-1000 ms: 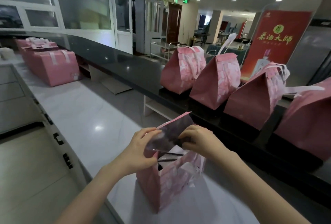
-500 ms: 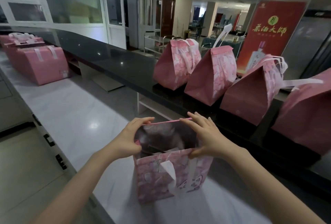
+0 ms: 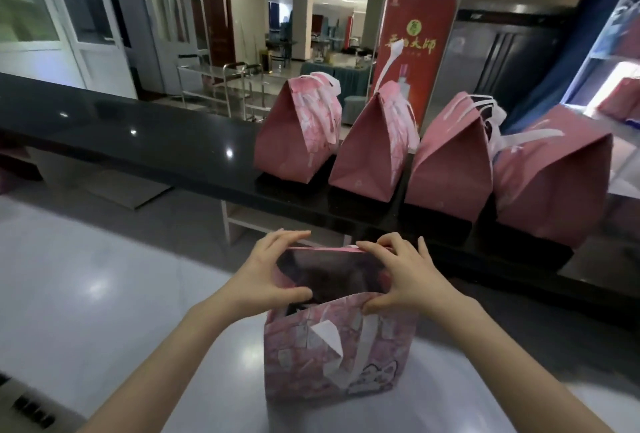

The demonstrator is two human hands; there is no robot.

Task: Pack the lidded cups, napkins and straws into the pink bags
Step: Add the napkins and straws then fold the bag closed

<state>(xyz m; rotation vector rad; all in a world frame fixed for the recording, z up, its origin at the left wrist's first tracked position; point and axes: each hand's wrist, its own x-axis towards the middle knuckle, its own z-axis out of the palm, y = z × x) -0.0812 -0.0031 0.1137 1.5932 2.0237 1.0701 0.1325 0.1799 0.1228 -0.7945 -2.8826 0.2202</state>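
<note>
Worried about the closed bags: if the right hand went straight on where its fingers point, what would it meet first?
Likely the raised glossy black counter, past the open patterned pink paper bag the right hand pinches, before any closed pink bag; depth unclear.

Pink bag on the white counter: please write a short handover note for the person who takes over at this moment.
Left hand: grips the left end of the open bag at its mouth, fingers on the far rim, thumb on the near rim.
Right hand: the same at the right end.
The open bag stands on the white counter; inside too dark to tell contents.
Done: four closed bags in a row on the black ledge behind.
Left: probably press this mouth shut, then move it to the row.
</note>
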